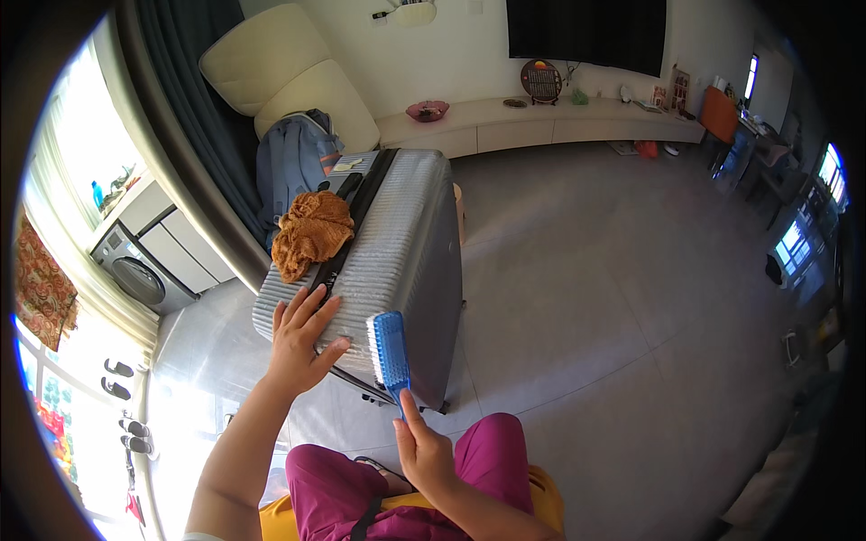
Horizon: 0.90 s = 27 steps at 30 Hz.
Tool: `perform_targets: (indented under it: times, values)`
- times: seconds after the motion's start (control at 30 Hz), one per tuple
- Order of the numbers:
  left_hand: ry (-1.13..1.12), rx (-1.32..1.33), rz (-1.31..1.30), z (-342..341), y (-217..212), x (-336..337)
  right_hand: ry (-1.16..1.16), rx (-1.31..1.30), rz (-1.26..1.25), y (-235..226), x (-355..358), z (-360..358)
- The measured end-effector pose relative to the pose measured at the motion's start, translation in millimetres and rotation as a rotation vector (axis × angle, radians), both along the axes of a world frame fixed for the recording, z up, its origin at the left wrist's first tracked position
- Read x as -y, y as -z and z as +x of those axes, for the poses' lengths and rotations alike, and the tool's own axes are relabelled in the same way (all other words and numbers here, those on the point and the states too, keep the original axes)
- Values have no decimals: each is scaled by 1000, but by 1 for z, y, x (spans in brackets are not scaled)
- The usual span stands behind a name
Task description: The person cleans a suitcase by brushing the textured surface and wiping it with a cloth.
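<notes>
Head view: the left hand [302,347] is spread, its fingers straight and apart, laid over the near end of a large silver-grey, ribbed hard-shell suitcase [397,243]; whether every fingertip presses on the shell cannot be told. The right hand [426,455] is closed around the handle of a blue plastic brush with white bristles [391,352], its index finger extended along the handle. The brush head rises beyond the right hand's fingers, just right of the left thumb, its bristles turned toward the left hand. It overlaps the suitcase's near end in view; contact between them cannot be made out.

Just beyond the left fingertips, a crumpled, fluffy orange-brown cloth [311,233] lies on the suitcase, partly over a black lengthwise strip [365,200]. Farther beyond those fingers are a blue-grey fabric backpack [293,158] and a cream padded cushion [271,59]. Well to the left of the left fingers sits a silver front-loading washing machine [135,266]. Below the right hand's fingers are the person's magenta trousers [492,455], over a yellow seat [545,500].
</notes>
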State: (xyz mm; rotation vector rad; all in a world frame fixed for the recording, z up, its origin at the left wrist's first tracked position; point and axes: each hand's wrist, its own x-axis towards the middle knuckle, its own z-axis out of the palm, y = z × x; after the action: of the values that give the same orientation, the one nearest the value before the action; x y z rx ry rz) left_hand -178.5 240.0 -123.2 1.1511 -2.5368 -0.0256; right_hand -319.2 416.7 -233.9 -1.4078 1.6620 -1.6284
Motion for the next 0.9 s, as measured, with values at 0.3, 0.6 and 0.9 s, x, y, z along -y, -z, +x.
perform_targets:
  times: [0.3, 0.6, 0.9]
  values:
    - [-26, -50, -50, -2, -11, -9, -89, -301, 200, -52, 26, -82]
    - [-133, 225, 13, -60, -20, 2, -32, -50, 285, -56, 129, -98]
    - [-125, 206, 72, -54, -28, -12, -404, 633, 169, -93, 46, -41]
